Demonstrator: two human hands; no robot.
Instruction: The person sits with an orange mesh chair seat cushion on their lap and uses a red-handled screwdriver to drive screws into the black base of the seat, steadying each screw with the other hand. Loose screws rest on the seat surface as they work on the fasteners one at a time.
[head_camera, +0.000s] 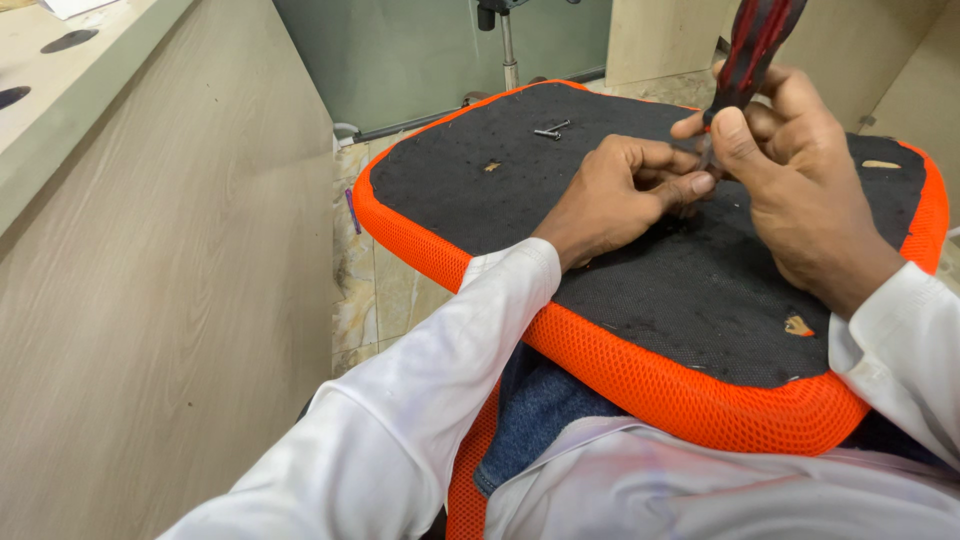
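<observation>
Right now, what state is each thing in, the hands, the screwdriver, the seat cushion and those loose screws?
Left hand: fingers pinched at the tool's tip.
Right hand: closed around the screwdriver.
Red-and-black-handled screwdriver: held nearly upright, tip down on the cushion.
Orange-edged seat cushion with black underside: upside down across the lap.
Two loose metal screws: lying free on the black fabric.

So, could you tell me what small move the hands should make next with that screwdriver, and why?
Probably press the screwdriver tip down and start turning. The right hand grips its red-black handle upright, the left hand pinches at the tip against the seat's black underside, and two loose screws lie beyond.
</observation>
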